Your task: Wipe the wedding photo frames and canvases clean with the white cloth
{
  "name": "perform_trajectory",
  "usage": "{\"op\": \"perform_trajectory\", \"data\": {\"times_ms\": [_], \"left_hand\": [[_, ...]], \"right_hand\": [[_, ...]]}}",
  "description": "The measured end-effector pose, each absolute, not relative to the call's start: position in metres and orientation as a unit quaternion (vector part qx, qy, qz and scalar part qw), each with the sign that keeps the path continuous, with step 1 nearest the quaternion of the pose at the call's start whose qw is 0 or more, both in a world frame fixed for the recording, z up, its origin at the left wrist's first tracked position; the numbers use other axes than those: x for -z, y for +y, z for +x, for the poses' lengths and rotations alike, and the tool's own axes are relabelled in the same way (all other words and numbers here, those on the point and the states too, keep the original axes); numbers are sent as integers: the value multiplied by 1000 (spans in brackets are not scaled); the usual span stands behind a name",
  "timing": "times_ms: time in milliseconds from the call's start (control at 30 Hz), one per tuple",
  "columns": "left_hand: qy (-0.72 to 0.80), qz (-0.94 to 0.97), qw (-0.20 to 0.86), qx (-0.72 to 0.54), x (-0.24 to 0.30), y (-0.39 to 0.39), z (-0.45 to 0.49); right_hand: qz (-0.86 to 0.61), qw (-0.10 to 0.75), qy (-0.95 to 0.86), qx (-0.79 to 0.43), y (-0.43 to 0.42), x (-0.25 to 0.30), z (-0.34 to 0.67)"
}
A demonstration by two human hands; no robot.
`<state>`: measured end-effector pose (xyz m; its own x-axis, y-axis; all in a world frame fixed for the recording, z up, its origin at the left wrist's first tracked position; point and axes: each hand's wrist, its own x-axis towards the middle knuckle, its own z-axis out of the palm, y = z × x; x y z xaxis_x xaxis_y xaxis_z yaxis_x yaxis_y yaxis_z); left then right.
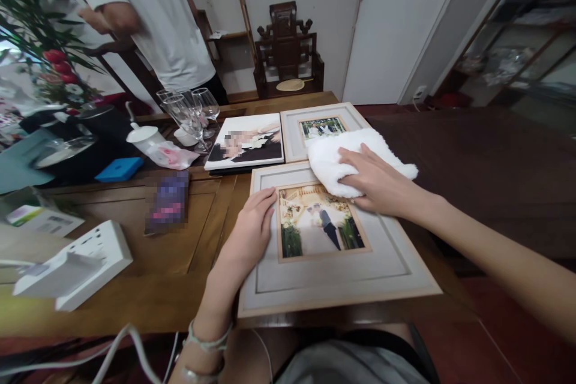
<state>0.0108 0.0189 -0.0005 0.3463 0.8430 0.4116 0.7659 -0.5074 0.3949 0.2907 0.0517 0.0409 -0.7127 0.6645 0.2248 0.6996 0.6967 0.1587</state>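
A wide-bordered picture frame (265,306) with a wedding photo lies flat at the table's front edge. My left hand (254,225) rests on its left border, with the fingers stretched out flat near the photo's upper left corner. In my right hand (371,177) is a fluffy white towel (326,162), pressed over the frame's upper right part, with my fingers bent into it. Part of the towel also covers a second picture frame (290,132) just behind, hiding some of its photo. Left of that second frame sits a photo album (258,141) with a couple on its cover.
Wine glasses (193,117), a white cup (146,137) and a blue box (119,169) stand at back left. A white power strip (96,264) lies front left. A person in a white shirt (157,18) stands beyond the table, near a carved chair (288,54).
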Motion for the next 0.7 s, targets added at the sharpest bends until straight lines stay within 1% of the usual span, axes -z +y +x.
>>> {"op": "perform_trajectory", "data": {"times_ms": [133,267,400,467,500,533,633,700], "left_hand": [[502,813,65,-289,-1,19,11],[493,817,64,-292,1,20,11],[480,823,55,-297,3,21,11],[476,827,52,-296,4,22,10],[474,829,51,-293,4,22,10],[473,830,50,-291,4,22,10],[469,835,50,-283,4,21,9],[468,836,51,-282,3,20,8]], "right_hand": [[-353,81,-928,89,47,-36,293],[-343,108,-930,71,3,-39,292],[-336,158,-926,62,-65,-43,284],[-327,220,-916,77,-89,-44,280],[-325,225,-916,72,-94,-45,278],[-326,217,-918,60,-96,-45,276],[-352,157,-923,12,-77,-45,273],[-375,144,-916,11,-51,-43,272]]}}
